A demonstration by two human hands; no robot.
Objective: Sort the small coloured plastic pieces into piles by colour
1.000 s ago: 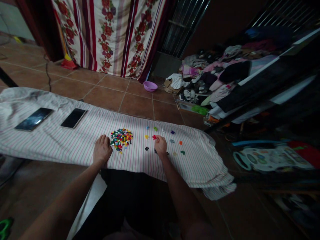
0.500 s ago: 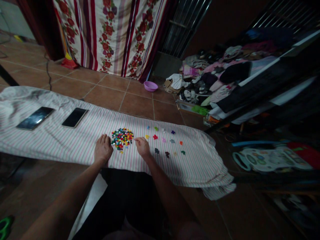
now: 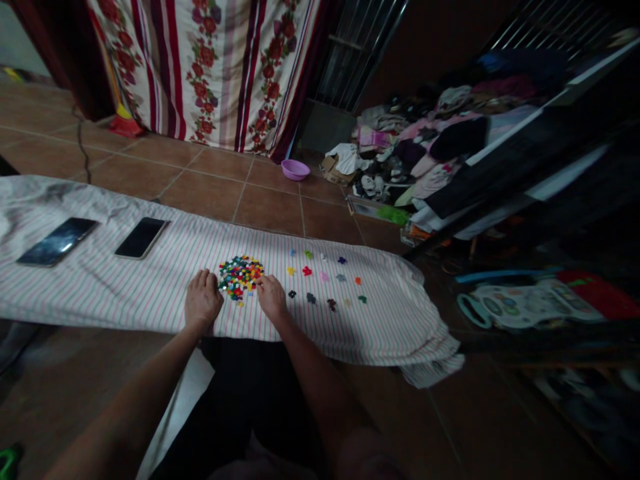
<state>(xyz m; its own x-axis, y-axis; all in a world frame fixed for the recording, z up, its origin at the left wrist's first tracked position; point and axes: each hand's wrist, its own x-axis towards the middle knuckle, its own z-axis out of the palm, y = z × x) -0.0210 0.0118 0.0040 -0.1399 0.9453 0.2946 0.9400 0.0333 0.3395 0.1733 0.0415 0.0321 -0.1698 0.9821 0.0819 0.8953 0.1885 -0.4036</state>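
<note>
Picking well likely means lifting singly from the rim of the loose, multicoloured pile of tiny, hard-looking bits [image 3: 240,275] on the white, striped cloth [image 3: 390,327]. My right hand [image 3: 273,297] bunches its fingers at the pile's right edge; whether they pinch anything, I cannot tell. My left hand [image 3: 204,298] rests palm-down beside the left edge, grip hidden.

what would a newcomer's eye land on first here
Probably the roundish heap of tiny multicoloured pieces on the white cloth with thin coloured stripes, between the person's bare left hand and bare right hand. Right of these, small coloured clusters sit in loose rows. Behind, left of centre, hangs a cream curtain with red flowers and dark stripes.
</note>
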